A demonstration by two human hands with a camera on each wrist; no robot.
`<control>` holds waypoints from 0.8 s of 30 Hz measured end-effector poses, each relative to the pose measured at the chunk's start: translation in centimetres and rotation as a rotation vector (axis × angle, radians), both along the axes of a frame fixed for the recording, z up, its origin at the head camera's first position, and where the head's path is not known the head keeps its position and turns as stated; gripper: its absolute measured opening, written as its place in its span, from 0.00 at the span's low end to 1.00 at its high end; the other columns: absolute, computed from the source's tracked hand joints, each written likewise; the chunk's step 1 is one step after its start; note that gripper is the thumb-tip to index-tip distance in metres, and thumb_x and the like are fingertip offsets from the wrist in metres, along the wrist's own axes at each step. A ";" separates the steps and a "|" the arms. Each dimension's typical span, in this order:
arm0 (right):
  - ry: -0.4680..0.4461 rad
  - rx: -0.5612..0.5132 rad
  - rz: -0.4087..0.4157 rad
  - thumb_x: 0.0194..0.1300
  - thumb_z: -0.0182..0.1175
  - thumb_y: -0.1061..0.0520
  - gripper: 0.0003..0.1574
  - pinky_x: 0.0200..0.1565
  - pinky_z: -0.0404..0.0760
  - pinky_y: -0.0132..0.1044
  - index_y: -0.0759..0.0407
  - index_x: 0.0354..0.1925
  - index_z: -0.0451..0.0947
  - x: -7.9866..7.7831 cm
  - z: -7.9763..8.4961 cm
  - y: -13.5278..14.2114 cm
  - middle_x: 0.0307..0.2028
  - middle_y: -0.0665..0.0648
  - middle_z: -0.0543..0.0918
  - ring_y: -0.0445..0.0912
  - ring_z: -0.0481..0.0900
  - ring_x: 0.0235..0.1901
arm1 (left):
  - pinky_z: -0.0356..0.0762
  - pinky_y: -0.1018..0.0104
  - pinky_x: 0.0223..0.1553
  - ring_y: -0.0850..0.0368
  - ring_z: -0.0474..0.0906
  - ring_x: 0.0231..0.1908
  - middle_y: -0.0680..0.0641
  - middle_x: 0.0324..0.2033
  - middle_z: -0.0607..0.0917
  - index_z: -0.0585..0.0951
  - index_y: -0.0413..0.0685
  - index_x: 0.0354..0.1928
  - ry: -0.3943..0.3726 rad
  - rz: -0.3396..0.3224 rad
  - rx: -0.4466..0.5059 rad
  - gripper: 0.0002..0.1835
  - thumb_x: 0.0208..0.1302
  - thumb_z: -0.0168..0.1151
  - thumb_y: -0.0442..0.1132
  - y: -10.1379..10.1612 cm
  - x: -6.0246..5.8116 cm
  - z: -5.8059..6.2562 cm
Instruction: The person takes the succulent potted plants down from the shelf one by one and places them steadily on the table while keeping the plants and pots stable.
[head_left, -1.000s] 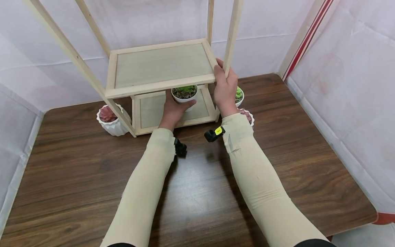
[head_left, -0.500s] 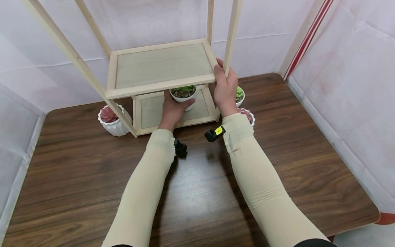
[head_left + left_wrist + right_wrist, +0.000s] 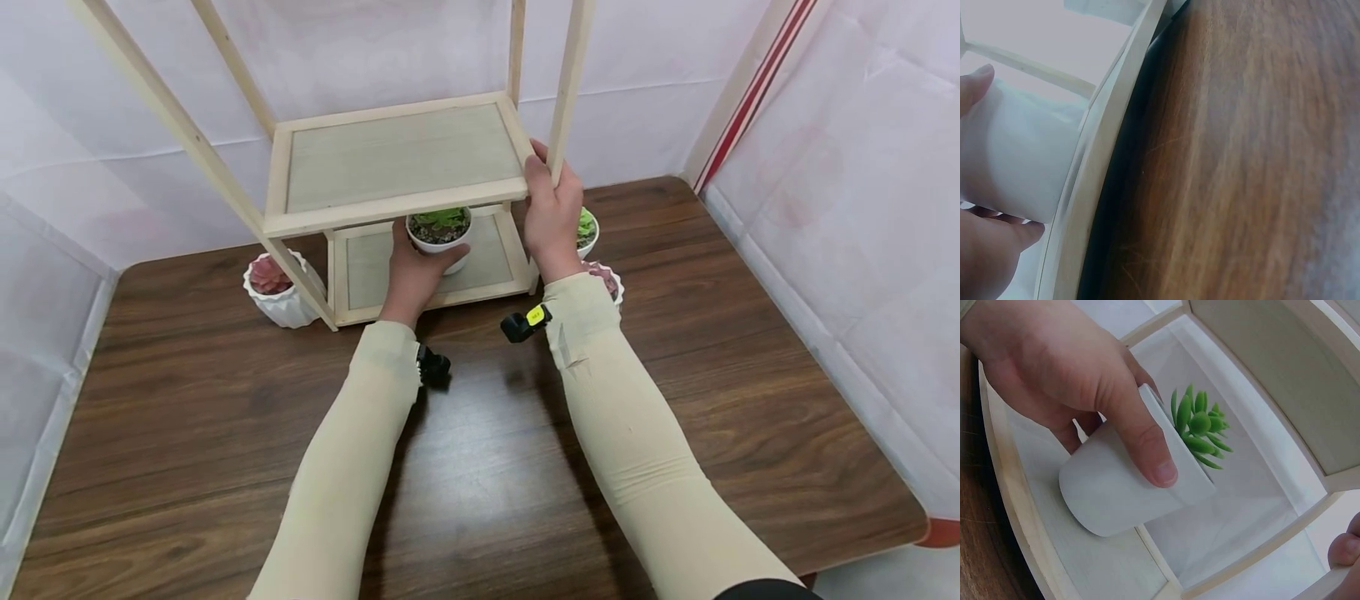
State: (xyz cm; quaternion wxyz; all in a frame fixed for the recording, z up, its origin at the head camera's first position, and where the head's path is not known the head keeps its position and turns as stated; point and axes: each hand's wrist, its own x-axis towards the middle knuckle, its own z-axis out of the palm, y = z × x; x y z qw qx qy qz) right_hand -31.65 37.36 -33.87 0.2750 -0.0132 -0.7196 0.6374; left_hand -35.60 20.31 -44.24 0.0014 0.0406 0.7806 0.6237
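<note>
My left hand grips a white pot with a green succulent in it, thumb on one side and fingers curled round the other. The pot stands low over the bottom board of a light wooden shelf rack, partly under the middle shelf in the head view. In the left wrist view the pot shows between thumb and fingers, close to the board's front edge. My right hand holds the rack's front right post where it meets the middle shelf, thumb on the shelf's edge.
A white fluted pot with a pink succulent stands left of the rack on the brown table. To the right, a green plant in a white pot and a pink one are partly hidden behind my right arm.
My left hand has slid the white pot a little to the left along the bottom board. My right hand keeps its hold on the post. The head view has shifted slightly.
</note>
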 end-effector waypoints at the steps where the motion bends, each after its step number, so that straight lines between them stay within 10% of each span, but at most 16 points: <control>1: 0.000 0.003 0.000 0.67 0.45 0.53 0.24 0.28 0.65 0.29 0.61 0.57 0.71 -0.2 -0.2 0.1 0.23 0.50 0.69 0.41 0.64 0.22 | 0.63 0.64 0.60 0.61 0.59 0.63 0.53 0.64 0.60 0.45 0.69 0.68 0.002 -0.001 0.001 0.57 0.37 0.71 0.62 -0.1 0.1 0.0; 24: 0.007 -0.031 0.011 0.66 0.46 0.48 0.24 0.32 0.67 0.30 0.54 0.56 0.73 -2.3 -1.9 1.4 0.33 0.53 0.75 0.43 0.70 0.30 | 0.61 0.62 0.62 0.60 0.58 0.64 0.51 0.65 0.59 0.48 0.66 0.68 0.042 0.035 0.026 0.56 0.38 0.73 0.56 -1.4 0.9 -0.3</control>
